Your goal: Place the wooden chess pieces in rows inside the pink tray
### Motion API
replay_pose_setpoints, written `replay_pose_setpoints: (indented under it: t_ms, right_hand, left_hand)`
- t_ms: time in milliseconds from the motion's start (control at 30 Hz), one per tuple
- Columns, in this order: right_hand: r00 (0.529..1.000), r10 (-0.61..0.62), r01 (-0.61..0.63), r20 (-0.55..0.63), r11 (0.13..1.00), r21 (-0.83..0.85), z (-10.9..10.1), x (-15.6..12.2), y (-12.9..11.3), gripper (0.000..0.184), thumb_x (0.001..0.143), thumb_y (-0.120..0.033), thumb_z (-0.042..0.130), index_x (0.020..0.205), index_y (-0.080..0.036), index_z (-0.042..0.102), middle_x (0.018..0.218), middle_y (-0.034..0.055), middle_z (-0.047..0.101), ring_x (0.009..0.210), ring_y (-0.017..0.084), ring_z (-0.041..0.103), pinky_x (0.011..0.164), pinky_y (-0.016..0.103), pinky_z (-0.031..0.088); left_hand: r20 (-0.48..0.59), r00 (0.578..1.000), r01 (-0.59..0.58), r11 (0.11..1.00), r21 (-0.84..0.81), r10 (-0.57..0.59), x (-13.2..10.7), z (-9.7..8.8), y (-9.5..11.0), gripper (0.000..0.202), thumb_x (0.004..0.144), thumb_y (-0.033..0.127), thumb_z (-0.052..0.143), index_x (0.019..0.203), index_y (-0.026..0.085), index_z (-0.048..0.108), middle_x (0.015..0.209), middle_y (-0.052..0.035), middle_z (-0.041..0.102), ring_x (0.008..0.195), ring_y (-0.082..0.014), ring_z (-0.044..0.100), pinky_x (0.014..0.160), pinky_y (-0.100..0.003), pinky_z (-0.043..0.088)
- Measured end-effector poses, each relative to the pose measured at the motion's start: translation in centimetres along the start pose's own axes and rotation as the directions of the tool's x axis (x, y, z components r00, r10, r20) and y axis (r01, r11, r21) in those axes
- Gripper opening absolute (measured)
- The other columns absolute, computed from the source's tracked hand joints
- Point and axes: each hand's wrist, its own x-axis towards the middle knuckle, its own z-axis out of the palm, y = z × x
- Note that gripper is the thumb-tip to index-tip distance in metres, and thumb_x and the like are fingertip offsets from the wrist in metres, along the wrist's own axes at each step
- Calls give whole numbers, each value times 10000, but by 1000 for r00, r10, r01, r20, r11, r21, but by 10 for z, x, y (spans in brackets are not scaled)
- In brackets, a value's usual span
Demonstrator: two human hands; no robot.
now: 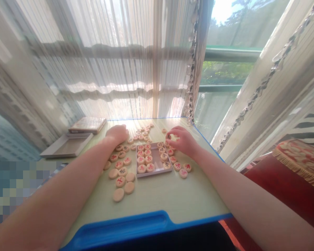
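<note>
A shallow white box (154, 173) stands on the table with round wooden Chinese chess pieces in it. Red-marked pieces line its left side, dark-marked ones its right, and a bare strip lies between. Just beyond the box's right edge, my right hand (181, 138) pinches a dark-marked Chinese chess piece (168, 137) between thumb and fingers. My left hand (117, 134) is curled closed at the far left of the loose pieces; its fingertips and anything in them are hidden. Loose Chinese chess pieces (120, 181) lie on both sides of the box, some with blank faces up.
An empty-looking white box lid (80, 145) and a flat box (87, 124) lie at the table's left. The table (157, 198) has a blue raised edge (125, 226). Sheer curtains (115, 69) hang behind it. A red cloth-covered seat (285, 174) is at right.
</note>
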Motion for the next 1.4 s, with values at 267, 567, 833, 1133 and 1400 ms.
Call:
replay_pose_setpoints:
  t_ms: [267,567,833,1133,1400]
  right_hand:
    - [942,-67,55,328,997,47,-19,-8,-42,143,682,-265,710,791,-184,663,870,35,618,785,154,573,743,295,460]
    - [845,19,-16,534,1000,-11,-46,-12,-63,242,675,-370,732,842,-195,722,821,19,619,694,134,556,653,274,432]
    - [769,11,25,639,999,-47,-45,-15,-65,254,712,-385,715,933,-267,756,873,16,635,725,147,580,674,284,435]
    - [764,39,20,644,996,-83,-45,-17,-63,286,716,-389,707,984,-301,754,987,25,634,772,159,602,740,291,453]
    - [777,48,1,628,997,-78,-44,-17,-67,197,724,-325,683,891,-271,773,895,16,637,695,135,580,693,291,446]
  left_hand:
    - [-153,988,-9,972,-234,-28,-1,-6,-3,455,823,436,347,632,169,662,649,-102,643,662,-220,595,594,-313,394]
    - [-350,881,-354,934,-40,319,-13,-3,20,396,804,384,375,555,176,602,521,-54,547,548,-187,519,541,-298,322]
    - [-404,877,-289,957,-9,261,-10,5,3,444,846,370,346,563,172,627,540,-70,582,558,-192,536,548,-305,305]
    - [-365,908,-233,972,-35,205,-9,2,-1,426,836,373,357,549,180,605,541,-65,579,558,-197,528,535,-312,277]
    - [-327,919,-232,973,8,222,-11,1,1,419,839,373,348,598,186,636,604,-75,625,616,-218,569,557,-318,311]
